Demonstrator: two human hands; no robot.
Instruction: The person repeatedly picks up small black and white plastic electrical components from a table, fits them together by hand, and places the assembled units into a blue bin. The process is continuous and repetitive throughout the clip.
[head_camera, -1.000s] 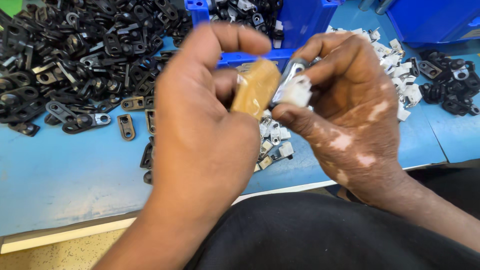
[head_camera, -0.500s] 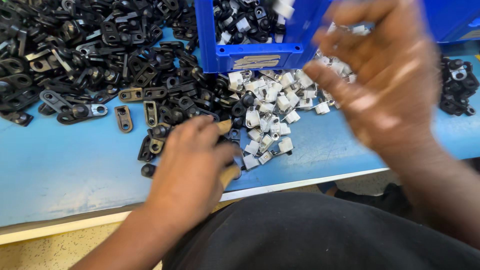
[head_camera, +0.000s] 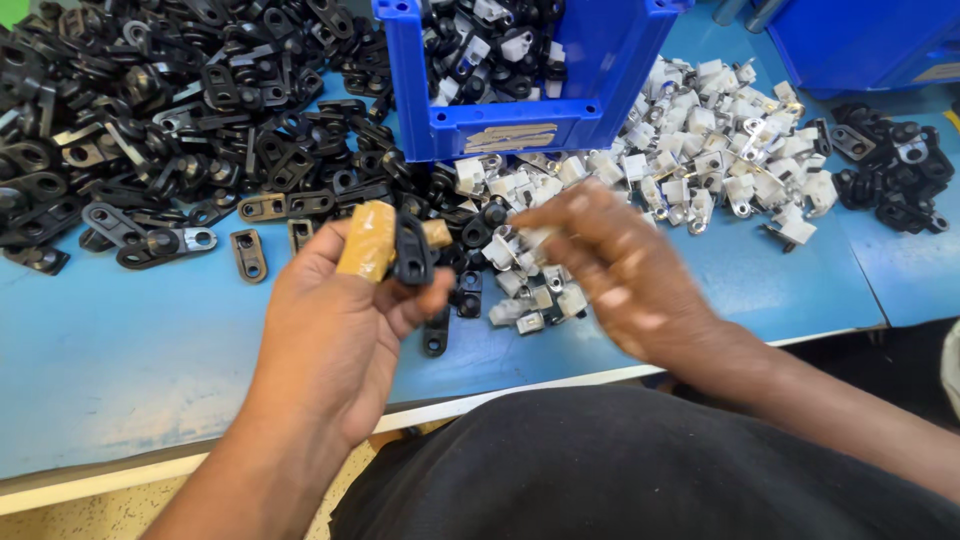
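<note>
A small black bracket (head_camera: 412, 252) sits pinched between the thumb and the fingers of the left hand (head_camera: 345, 320), held up just above the blue surface (head_camera: 120, 350) with its flat side facing the camera. The forefinger beside it is wrapped in tan tape (head_camera: 368, 240), and a second taped fingertip shows just behind the bracket. The right hand (head_camera: 620, 270) is blurred; it reaches down with fingers close together into a scatter of small white clips (head_camera: 540, 285) lying on the surface, its fingertips touching or just above them, and I cannot tell whether it has closed on one. The two hands are near each other but apart. Between them, below the left hand's fingers, a few loose black pieces lie on the surface. Beyond the hands stands a blue plastic bin (head_camera: 500, 125), open at the top and holding a mix of black and white parts. To the left of the bin a big heap of black brackets (head_camera: 150, 120) spreads across the surface, and to the right of it lies a wider pile of white clips (head_camera: 730, 150). Farther right there is a smaller cluster of black parts (head_camera: 890, 170), and another blue bin (head_camera: 860, 40) sits at the top right corner. The person's dark clothing (head_camera: 650, 470) fills the lower edge of the view.
</note>
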